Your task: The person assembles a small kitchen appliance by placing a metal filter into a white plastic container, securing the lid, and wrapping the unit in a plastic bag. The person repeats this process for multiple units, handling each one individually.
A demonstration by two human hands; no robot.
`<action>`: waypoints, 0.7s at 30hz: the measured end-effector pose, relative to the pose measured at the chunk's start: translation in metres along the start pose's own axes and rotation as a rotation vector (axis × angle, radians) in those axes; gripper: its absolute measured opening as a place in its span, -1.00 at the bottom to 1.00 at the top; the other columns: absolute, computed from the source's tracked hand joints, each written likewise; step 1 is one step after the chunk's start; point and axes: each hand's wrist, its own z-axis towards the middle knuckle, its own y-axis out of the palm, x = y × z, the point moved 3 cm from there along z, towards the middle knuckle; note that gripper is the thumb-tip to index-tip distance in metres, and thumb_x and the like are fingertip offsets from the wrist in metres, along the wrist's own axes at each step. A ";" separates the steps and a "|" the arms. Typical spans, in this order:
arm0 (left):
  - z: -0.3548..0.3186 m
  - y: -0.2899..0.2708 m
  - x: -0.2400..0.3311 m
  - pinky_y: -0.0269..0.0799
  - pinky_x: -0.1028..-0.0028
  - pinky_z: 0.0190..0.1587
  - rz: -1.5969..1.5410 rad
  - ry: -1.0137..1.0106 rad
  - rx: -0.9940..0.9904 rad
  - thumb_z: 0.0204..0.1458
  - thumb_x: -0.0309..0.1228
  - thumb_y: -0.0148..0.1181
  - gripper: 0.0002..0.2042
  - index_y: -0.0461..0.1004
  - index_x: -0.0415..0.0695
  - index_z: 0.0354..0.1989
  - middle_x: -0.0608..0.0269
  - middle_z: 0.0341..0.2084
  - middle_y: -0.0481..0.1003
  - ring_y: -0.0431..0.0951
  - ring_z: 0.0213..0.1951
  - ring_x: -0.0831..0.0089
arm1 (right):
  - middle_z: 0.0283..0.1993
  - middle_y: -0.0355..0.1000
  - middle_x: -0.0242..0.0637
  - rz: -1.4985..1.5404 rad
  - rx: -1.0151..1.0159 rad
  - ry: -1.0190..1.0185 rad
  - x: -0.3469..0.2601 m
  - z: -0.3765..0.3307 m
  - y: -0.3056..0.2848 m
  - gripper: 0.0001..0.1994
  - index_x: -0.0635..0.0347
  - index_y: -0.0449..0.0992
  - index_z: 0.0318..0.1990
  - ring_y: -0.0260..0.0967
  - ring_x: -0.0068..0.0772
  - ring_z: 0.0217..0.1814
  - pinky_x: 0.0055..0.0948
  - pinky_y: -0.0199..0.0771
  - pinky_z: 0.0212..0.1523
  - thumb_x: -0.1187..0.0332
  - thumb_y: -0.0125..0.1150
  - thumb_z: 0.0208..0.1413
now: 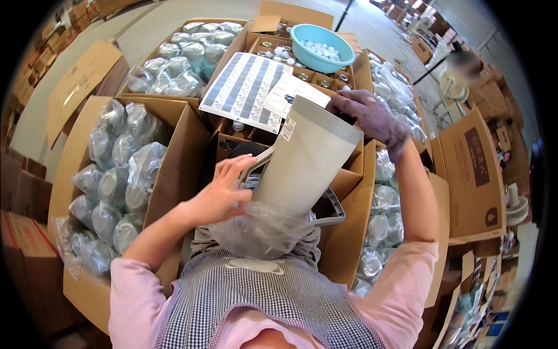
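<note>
A tall, tapered pale-grey plastic container [305, 157] with a darker grey band at its upper end and a small label tilts across my lap. My right hand [372, 119], in a dark purple-grey glove, closes over its upper right rim; some fingertips are hidden. Crumpled clear plastic bag [261, 232] surrounds the lower end. My bare left hand [218, 189] is beside it, thumb against the film and fingers bent near a grey looped handle [258, 163]. Another grey handle [334, 212] sticks out at lower right.
Open cartons of plastic-wrapped items stand at left [157, 180], far left [131, 87] and right [366, 198]. Ahead, printed label sheets [247, 87] and a light-blue basin [302, 46] of small white pieces rest on a carton with dividers. A carton flap [471, 174] spreads at right.
</note>
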 end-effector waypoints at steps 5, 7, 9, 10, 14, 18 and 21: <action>0.054 -0.037 -0.032 0.37 0.42 -0.24 -0.460 -0.144 0.234 -0.06 -0.53 0.25 -0.76 0.26 -0.14 -0.59 0.16 -0.42 0.47 0.50 -0.34 0.37 | -0.14 0.52 -0.05 0.103 -0.047 -0.203 -0.030 -0.013 0.005 -0.49 0.38 0.48 -0.02 0.44 -0.22 -0.11 -0.33 0.40 -0.04 0.02 -0.06 0.23; 0.093 -0.055 -0.039 0.26 0.52 -0.54 -0.586 -0.260 0.243 0.04 -0.48 0.23 -0.67 0.17 -0.14 -0.61 0.29 -0.68 0.39 0.39 -0.64 0.56 | -0.04 0.47 -0.01 -0.088 0.008 -0.418 -0.046 -0.025 0.008 -0.45 0.37 0.41 0.07 0.43 -0.15 0.00 -0.29 0.38 0.05 0.06 0.12 0.09; 0.126 -0.092 -0.038 0.17 0.50 -0.61 -0.708 -0.273 0.511 0.05 -0.35 0.31 -0.58 0.14 -0.13 -0.64 0.38 -0.76 0.24 0.29 -0.68 0.61 | 0.02 0.44 -0.02 -0.021 0.046 -0.345 -0.057 -0.030 0.016 -0.35 0.36 0.37 0.13 0.42 -0.11 0.07 -0.25 0.36 0.12 0.12 0.32 -0.09; 0.136 -0.111 -0.039 0.18 0.47 -0.60 -0.546 -0.189 0.719 0.02 -0.31 0.34 -0.57 0.14 -0.13 -0.64 0.38 -0.77 0.21 0.30 -0.65 0.60 | -0.01 0.45 -0.04 -0.027 0.007 -0.334 -0.078 -0.026 0.028 -0.32 0.33 0.38 0.11 0.41 -0.09 0.06 -0.26 0.36 0.12 0.18 0.41 -0.20; 0.162 -0.129 0.000 0.35 0.47 -0.41 -0.344 0.116 0.921 -0.03 -0.31 0.39 -0.70 0.32 -0.13 -0.42 0.36 -0.60 0.32 0.41 -0.45 0.56 | -0.12 0.47 -0.07 0.003 0.244 -0.364 -0.078 -0.020 0.057 -0.46 0.29 0.45 0.01 0.42 -0.06 -0.03 -0.23 0.38 0.02 0.27 0.43 -0.16; 0.108 -0.107 0.008 0.40 0.54 -0.12 -0.475 0.159 1.154 0.08 -0.40 0.27 -0.71 0.36 -0.14 -0.07 0.33 -0.27 0.38 0.44 -0.22 0.58 | -0.13 0.51 -0.32 0.325 0.496 -0.254 -0.024 -0.032 0.058 -0.62 0.33 0.49 0.01 0.36 -0.52 -0.11 -0.52 0.34 -0.06 0.21 0.18 0.17; 0.030 -0.019 -0.054 0.46 0.37 -0.25 -0.690 -0.725 0.706 0.13 -0.03 -0.03 -0.54 0.41 -0.27 -0.13 0.09 -0.43 0.47 0.52 -0.35 0.29 | -0.04 0.50 -0.27 0.529 0.679 -0.366 0.028 -0.060 0.053 -0.61 0.36 0.48 0.04 0.40 -0.44 0.01 -0.42 0.34 0.07 0.26 0.16 0.15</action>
